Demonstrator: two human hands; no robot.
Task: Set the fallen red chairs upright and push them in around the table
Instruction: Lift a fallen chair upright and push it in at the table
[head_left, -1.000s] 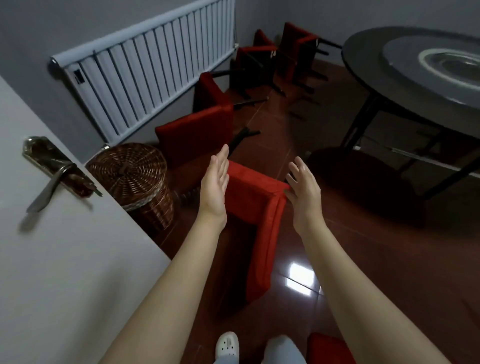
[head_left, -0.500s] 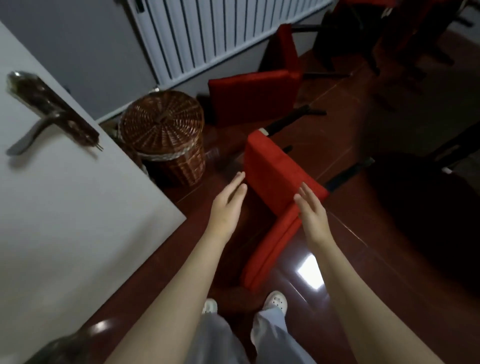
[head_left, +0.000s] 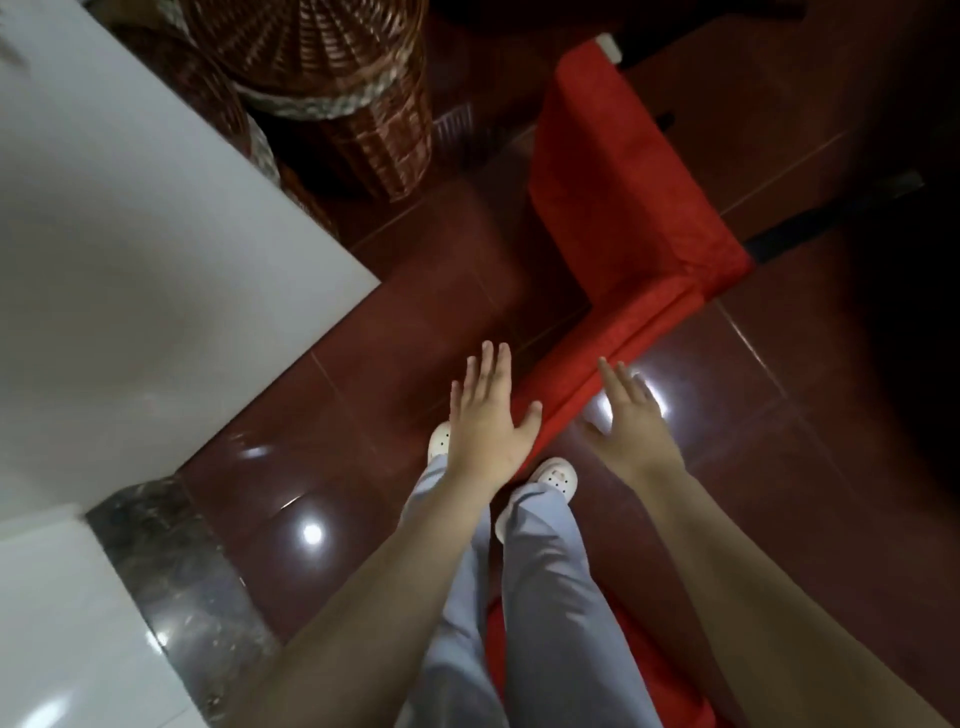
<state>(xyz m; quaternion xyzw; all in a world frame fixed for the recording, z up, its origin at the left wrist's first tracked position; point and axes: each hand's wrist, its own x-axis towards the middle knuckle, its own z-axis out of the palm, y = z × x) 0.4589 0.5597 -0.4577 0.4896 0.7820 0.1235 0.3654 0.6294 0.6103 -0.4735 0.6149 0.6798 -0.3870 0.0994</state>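
The red chair (head_left: 618, 192) lies tipped over on the floor (head_left: 415, 291), right of centre. It runs from the far middle of the scene down to a point just in front of the person's shoes (head_left: 558, 475). It reads as an L of two padded panels: a broad panel at the far end, and a narrow strip, seen almost edge-on, that runs near and left from it. The black legs (head_left: 831, 215) point away to the right, which suggests that the chair rests on its side. The covering is a matte, slightly napped red fabric, and the corners look soft and rounded. The left hand (head_left: 485, 421) is over the near end of the narrow strip, thumb toward the fabric. The right hand (head_left: 631, 415) is just to the right of the same strip, above a bright reflection on the tiles. On both hands the fingers (head_left: 487, 364) are straight and spread wide and hold nothing; contact with the fabric cannot be confirmed. The hands bracket the strip from either side, probably to take the nearest, highest edge with both hands at once, so the frame can be pivoted onto its legs without twisting. A wicker basket (head_left: 337, 88) stands just beside the chair at the far left. A white door (head_left: 145, 218) fills the left side, so there is little room to swing the chair that way. A second red shape (head_left: 660, 670) shows behind the person's legs; what it is cannot be told.
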